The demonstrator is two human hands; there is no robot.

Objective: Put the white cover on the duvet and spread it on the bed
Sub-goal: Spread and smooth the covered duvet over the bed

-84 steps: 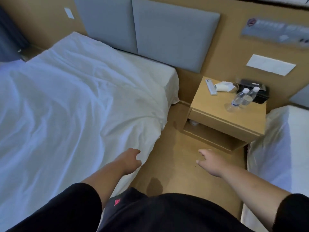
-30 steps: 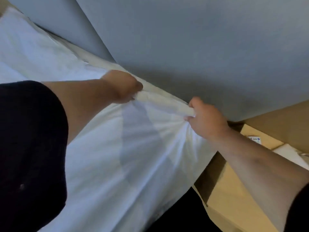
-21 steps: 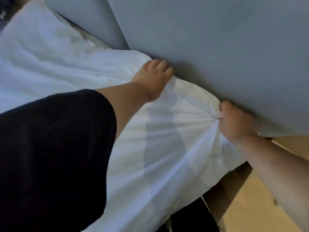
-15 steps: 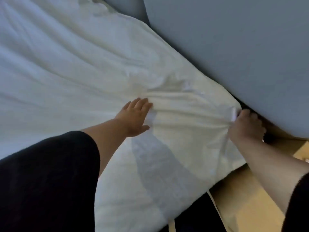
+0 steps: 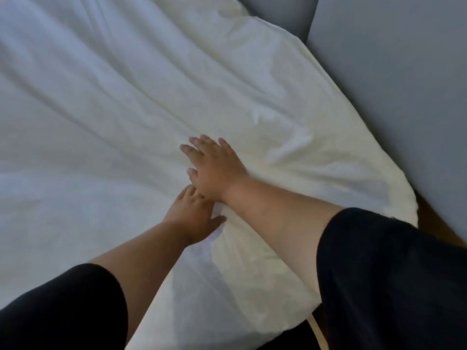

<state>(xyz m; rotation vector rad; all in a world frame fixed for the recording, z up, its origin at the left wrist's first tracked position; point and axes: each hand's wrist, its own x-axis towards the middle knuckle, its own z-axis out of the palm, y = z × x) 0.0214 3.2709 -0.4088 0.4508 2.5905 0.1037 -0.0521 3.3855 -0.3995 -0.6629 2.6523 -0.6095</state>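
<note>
White covered duvet (image 5: 126, 109) lay spread over the bed, wrinkled. Left hand (image 5: 193, 215) rested flat on it, fingers straight. Right hand (image 5: 214, 168) just beyond, fingers spread, pressing the fabric. Grey headboard (image 5: 391, 84) at right.

**Both hands flat on the covered duvet near the headboard corner**

The white cover (image 5: 126, 102) lies spread across the bed, creased in long folds running diagonally. The right hand (image 5: 214, 168) rests palm-down on the fabric, fingers (image 5: 192, 150) straight and spread. The left hand (image 5: 194, 215) lies flat just beside and below it, its fingertips partly hidden under the right wrist. Both forearms are bare; black sleeves (image 5: 379, 274) cover the upper arms. Grey padded headboard panels (image 5: 391, 72) border the bedding's upper right edge. The cover's rounded corner (image 5: 399, 198) sits against the headboard.
</note>
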